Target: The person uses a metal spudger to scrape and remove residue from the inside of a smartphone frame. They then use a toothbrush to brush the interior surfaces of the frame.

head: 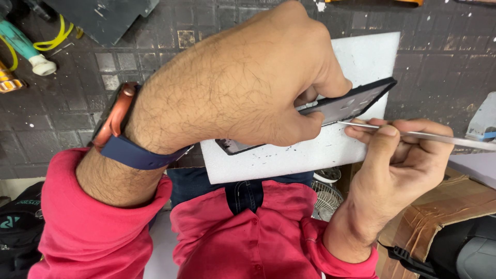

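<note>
A dark flat phone-like device (347, 106) lies tilted on a white foam sheet (361, 57) near the sheet's right edge, and the left hand (248, 82) is closed around it, thumb and fingers pinching its near side. The right hand (403, 155) is curled shut on a thin metal pry tool (429, 135), whose tip meets the device's edge. A smartwatch (120, 124) sits on the left wrist above a pink sleeve (82, 227).

Red sleeves (88, 227), and a blue-strapped, orange-cased watch (121, 129) on the left wrist.
</note>
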